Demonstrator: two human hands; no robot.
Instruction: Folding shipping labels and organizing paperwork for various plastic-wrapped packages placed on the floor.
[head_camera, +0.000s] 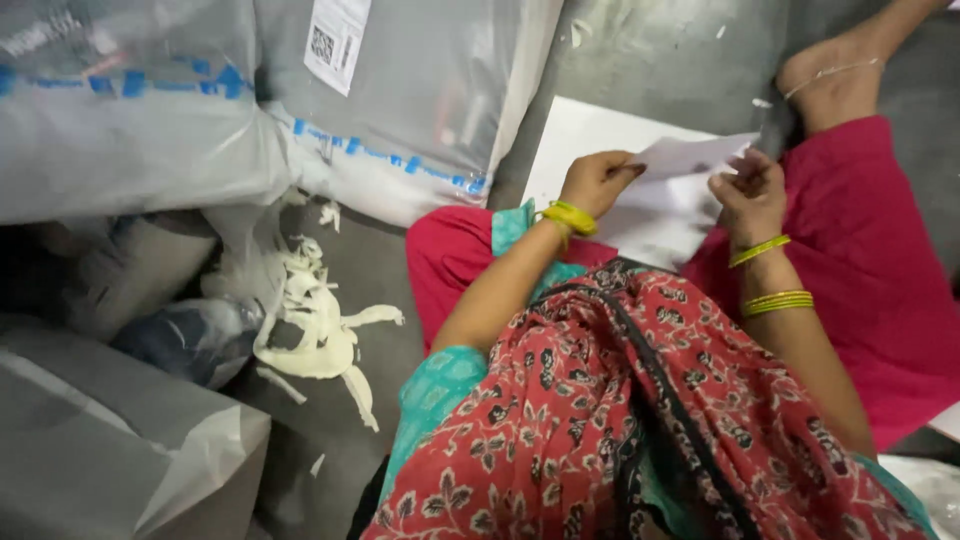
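Observation:
I sit on the floor with legs folded in red trousers. My left hand (597, 180) pinches the left edge of a small white paper sheet (690, 155). My right hand (750, 195) grips the same sheet at its right side. Both wrists carry yellow-green bangles. Under the held sheet, a larger white sheet (585, 140) lies on the grey floor and over my lap. A red patterned scarf (640, 420) hangs down my front.
Large grey plastic-wrapped parcels (400, 90) with blue tape and a label stand at the upper left. More wrapped bundles (110, 440) sit at the lower left. A heap of pale torn strips (315, 330) lies on the floor. My bare foot (835, 80) rests at the upper right.

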